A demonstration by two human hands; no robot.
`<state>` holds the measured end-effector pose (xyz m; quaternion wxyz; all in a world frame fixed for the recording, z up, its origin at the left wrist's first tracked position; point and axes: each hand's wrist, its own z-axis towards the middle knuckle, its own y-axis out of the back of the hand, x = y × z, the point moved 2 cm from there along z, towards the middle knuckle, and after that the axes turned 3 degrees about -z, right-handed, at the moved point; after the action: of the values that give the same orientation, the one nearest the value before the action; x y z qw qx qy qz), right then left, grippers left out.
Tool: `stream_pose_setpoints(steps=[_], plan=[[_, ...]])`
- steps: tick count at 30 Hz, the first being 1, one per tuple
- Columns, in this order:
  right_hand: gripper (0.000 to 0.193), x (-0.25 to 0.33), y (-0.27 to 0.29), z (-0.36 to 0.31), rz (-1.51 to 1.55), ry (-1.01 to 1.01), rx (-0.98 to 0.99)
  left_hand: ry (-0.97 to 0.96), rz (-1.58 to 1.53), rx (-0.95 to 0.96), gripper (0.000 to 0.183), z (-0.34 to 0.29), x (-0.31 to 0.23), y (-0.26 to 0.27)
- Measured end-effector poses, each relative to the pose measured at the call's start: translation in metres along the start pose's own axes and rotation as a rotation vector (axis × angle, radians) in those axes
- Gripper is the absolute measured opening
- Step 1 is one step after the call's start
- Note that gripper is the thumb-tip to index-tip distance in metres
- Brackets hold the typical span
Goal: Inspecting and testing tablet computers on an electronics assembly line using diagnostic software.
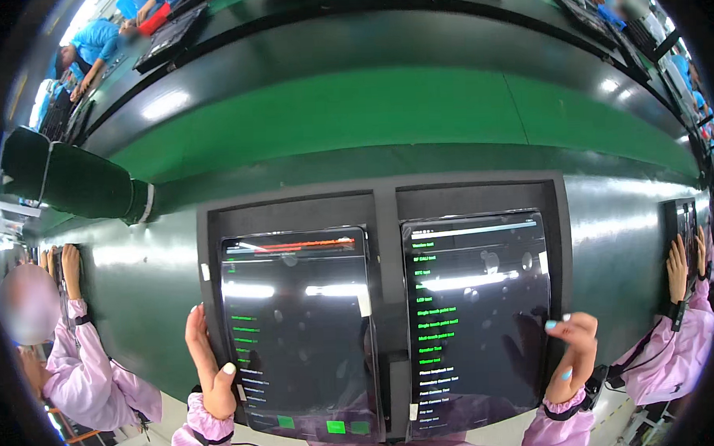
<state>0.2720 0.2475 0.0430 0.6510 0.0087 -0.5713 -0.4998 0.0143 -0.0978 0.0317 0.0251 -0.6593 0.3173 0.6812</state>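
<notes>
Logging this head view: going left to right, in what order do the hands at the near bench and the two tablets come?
Left co-worker's hand, wearer's left hand, left tablet, right tablet, wearer's right hand, right co-worker's hand.

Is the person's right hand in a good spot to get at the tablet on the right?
Probably yes: the right hand is at the right edge of the right-hand tablet, and nothing visible blocks the way.
</notes>
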Motion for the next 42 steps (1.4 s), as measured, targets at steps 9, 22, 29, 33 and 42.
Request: stream_pose_setpoints(steps=[9, 22, 29, 33, 42], plan=[[0.032, 0.001, 0.001, -0.003, -0.018, 0.303, 0.245, 0.074, 0.077, -0.221, 0.091, -0.005, 0.005, 0.003], [0.054, 0.008, 0.011, -0.001, -0.124, 0.338, 0.252, 0.048, 0.045, -0.211, 0.076, -0.007, 0.013, 0.006], [0.022, -0.005, 0.016, 0.002, -0.113, -0.308, -0.279, 0.043, 0.076, -0.264, 0.071, -0.009, 0.030, 0.018], [0.017, -0.010, 0.015, 0.001, -0.196, -0.362, -0.151, 0.040, 0.182, -0.290, 0.070, -0.008, 0.032, 0.028], [0.027, -0.003, 0.013, 0.010, -0.254, -0.254, 0.162, -0.101, 0.119, -0.345, 0.047, -0.003, 0.004, 0.005]])
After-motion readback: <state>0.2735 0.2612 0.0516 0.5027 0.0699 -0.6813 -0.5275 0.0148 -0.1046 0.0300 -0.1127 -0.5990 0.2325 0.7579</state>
